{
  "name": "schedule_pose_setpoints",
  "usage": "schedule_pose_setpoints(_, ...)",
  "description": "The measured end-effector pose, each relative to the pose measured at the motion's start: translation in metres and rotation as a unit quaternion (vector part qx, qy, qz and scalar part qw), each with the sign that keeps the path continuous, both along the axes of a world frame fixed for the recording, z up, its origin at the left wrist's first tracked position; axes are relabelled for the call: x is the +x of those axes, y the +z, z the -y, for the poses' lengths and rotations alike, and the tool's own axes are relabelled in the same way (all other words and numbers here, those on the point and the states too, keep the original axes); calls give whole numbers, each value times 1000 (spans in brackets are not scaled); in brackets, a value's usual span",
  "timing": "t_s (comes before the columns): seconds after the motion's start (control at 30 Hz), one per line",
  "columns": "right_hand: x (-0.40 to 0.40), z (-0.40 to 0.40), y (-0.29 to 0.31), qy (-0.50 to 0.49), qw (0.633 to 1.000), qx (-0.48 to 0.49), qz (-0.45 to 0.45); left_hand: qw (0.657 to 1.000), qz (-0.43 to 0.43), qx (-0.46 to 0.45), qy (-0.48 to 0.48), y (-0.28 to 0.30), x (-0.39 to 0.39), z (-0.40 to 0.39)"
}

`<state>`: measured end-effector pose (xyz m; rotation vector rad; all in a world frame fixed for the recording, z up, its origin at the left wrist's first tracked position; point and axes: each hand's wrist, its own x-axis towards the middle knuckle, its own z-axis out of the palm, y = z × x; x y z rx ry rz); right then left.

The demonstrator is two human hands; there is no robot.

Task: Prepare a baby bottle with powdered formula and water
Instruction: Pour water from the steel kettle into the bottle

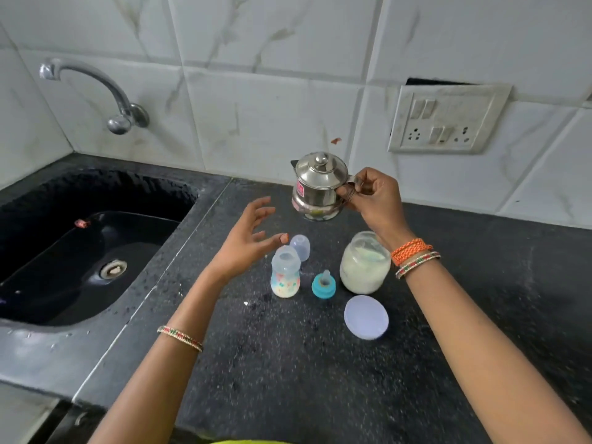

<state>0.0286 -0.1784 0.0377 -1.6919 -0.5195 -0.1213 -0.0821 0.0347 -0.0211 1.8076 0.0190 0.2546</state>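
Note:
A small open baby bottle (285, 277) stands on the black counter (288, 363), with white powder at its bottom. Its clear cap (300, 246) sits just behind it, and the teal ring with its nipple (323, 285) stands to its right. An open jar of white powder (364, 262) stands further right, its pale round lid (366, 317) lying in front. My right hand (373, 198) grips the handle of a lidded steel kettle (317, 187) at the back. My left hand (248, 240) hovers open above and left of the bottle, holding nothing.
A black sink (80, 251) with a steel tap (96, 91) lies to the left of the counter. A tiled wall runs behind, with a switch and socket panel (448, 118) at the right.

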Motion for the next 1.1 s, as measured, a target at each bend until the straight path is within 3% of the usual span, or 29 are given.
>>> schedule_pose_setpoints(0.1, -14, 13, 2, 25, 999, 7, -22, 998, -59, 3, 1, -38, -29, -3)
schedule_pose_setpoints(0.23, -19, 22, 3, 41, 997, -57, -23, 994, -101, 37, -5, -65, -31, 2)
schedule_pose_setpoints(0.7, -21, 17, 26, 44, 976, -210, 33, 997, 14, 48, 52, -39, 6, 14)
schedule_pose_setpoints(0.9, -11, 8, 44, 47, 959, -265, 85, 993, 33, 98, 61, -21, 14, 7)
schedule_pose_setpoints(1.1, -3, -1, 67, 51, 935, -324, 135, 994, 37, 80, 59, -16, 17, 9)
